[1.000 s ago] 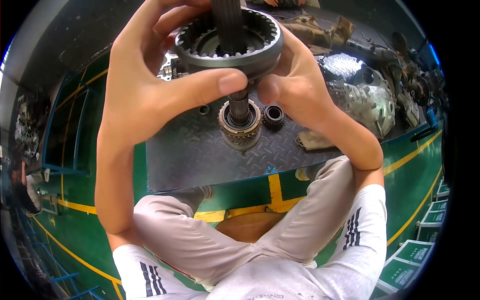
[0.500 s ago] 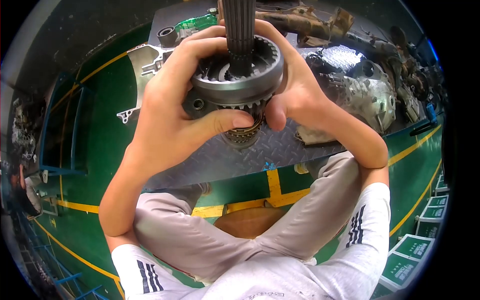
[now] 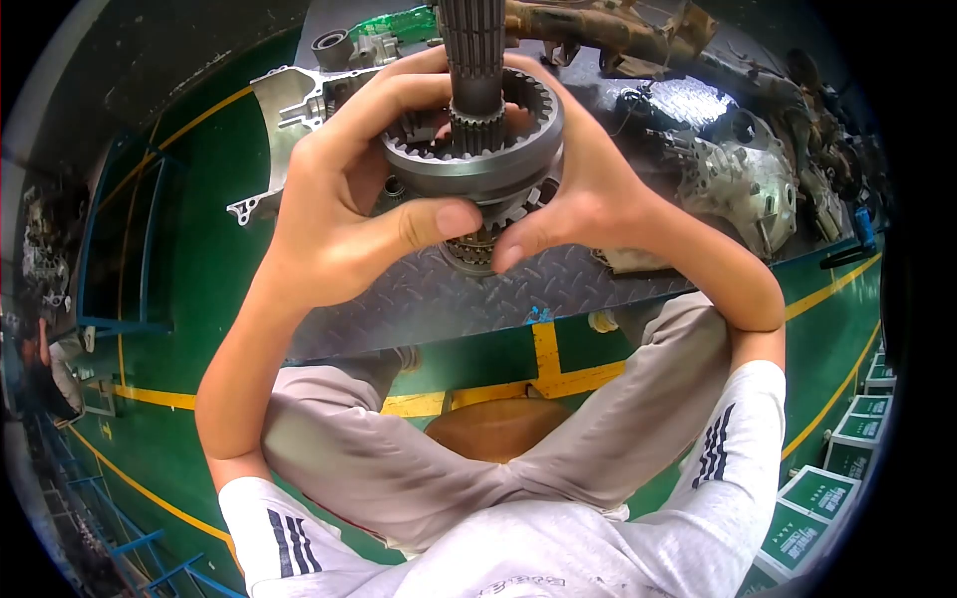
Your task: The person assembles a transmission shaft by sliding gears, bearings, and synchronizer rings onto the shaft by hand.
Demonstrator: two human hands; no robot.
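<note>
- Left hand (image 3: pixel 334 214) is curled partway closed around one side of a toothed ring (image 3: pixel 474 179), its thumb laid under the front of the rim.
- Right hand (image 3: pixel 593 194) is cupped about the other side, its thumb angled lower, apart from the other thumb; the ring is held between both.
- The ring is threaded around an upright splined shaft (image 3: pixel 473 55), over a gear stack (image 3: pixel 469 257) by the near edge of the surface (image 3: pixel 419 309); any contact underneath is hidden by the thumbs.
- Metal throughout, the ring is judged heavy and stiff, hardly fragile, and slippery if oiled.
- Its smooth outer wall is best gripped from opposite sides, kept level; fingertips should be kept off the inner teeth and out from underneath.
</note>
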